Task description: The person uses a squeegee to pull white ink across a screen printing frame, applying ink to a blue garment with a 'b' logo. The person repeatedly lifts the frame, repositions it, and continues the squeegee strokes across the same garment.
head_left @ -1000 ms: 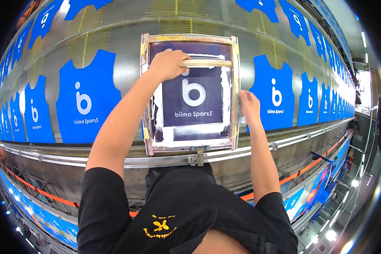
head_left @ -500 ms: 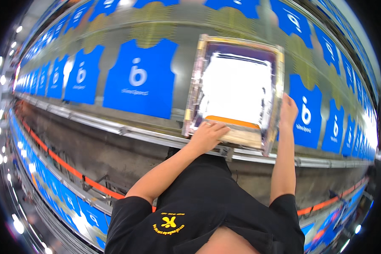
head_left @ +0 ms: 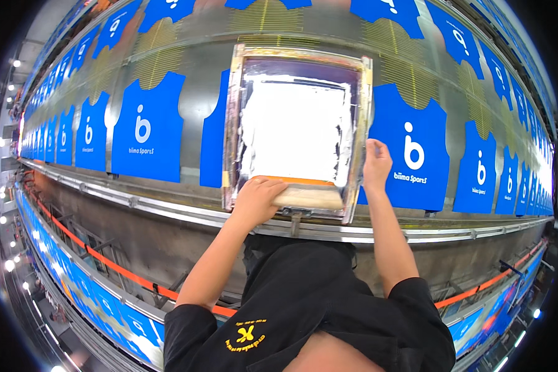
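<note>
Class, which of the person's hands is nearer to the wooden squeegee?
Left. The left hand grips the wooden squeegee at its left end; the right hand is apart from it, right of the frame.

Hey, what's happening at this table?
A person is working with a printing screen in a frame. Their left hand holds a wooden-handled squeegee at the screen's near end, while a broad layer of white ink covers most of the mesh. The right hand is at the frame's right edge. Blue shirt-shaped pieces bearing white prints lie on both sides.
</note>
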The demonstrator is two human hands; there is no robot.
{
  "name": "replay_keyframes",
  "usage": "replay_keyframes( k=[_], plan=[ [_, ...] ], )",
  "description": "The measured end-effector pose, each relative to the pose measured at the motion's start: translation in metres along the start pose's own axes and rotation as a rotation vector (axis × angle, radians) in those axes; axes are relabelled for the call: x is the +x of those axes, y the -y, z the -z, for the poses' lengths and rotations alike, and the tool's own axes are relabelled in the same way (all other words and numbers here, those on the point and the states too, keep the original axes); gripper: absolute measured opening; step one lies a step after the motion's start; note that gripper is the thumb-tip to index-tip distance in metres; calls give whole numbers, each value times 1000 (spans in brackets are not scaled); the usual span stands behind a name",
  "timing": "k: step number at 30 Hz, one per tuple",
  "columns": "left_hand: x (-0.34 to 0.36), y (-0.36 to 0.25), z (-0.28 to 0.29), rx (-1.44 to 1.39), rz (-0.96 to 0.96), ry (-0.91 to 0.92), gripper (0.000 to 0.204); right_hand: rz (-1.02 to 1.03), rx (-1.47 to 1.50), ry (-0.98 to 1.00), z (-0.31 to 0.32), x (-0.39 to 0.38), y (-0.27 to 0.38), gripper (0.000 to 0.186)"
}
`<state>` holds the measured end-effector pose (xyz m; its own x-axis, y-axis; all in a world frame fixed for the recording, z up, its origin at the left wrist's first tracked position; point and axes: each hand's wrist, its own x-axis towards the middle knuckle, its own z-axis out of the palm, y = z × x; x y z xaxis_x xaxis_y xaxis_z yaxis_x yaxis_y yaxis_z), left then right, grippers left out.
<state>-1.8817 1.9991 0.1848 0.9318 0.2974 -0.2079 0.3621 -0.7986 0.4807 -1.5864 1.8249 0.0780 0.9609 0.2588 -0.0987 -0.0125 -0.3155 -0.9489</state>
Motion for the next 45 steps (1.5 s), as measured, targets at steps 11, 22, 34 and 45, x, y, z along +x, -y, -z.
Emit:
replay_keyframes(
  k=[11,22,34,45],
  plan=[
    [28,88,85,98,-48,32,44,-149,-270,-14,-72,-43,51,30],
    [240,146,150,220,-17,177,38,-170,-287,31,-67,-38,26,31],
    [255,178,147,361,44,161,57,462,-829,654,-187,104,159,44],
    [56,117,63,175,114,118,40,623,-822,607,-99,-92,93,37]
  ],
)
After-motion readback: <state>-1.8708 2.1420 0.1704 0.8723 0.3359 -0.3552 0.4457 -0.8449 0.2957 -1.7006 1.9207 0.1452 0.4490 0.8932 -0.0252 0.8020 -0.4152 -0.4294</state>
